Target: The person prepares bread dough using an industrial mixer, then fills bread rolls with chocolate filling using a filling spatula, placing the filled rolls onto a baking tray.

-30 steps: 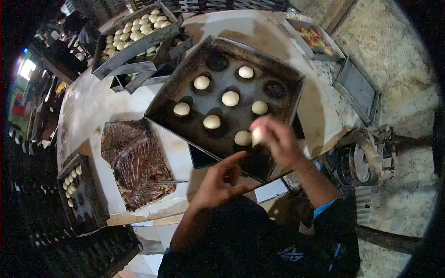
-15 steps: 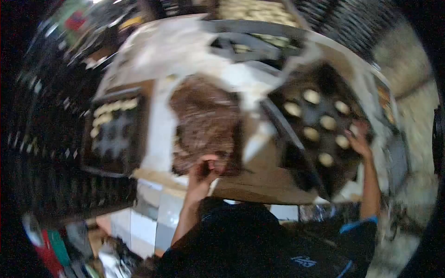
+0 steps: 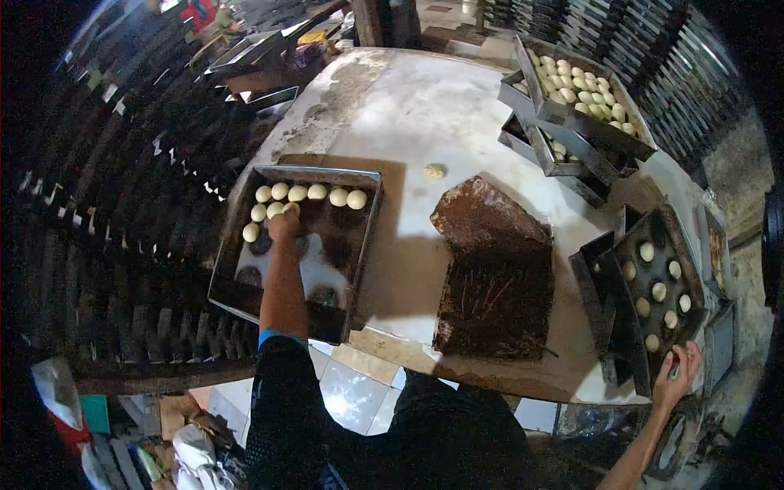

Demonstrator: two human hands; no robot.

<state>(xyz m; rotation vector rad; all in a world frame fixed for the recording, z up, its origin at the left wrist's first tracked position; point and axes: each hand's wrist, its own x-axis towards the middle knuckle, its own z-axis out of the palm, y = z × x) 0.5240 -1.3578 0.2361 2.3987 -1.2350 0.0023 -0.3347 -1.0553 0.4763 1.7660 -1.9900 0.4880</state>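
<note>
The pale, stained worktop (image 3: 408, 106) is showing a brown-toned strip along its front edge. A large dark tray (image 3: 263, 265) is sitting at its left end. A ragged brown slab (image 3: 494, 282) is lying near the middle, with a small pale lump (image 3: 435, 171) resting just beyond it. Stacked metal trays (image 3: 572, 122) are standing at the far right, and more piled trays (image 3: 639, 339) are occupying the near right.
</note>
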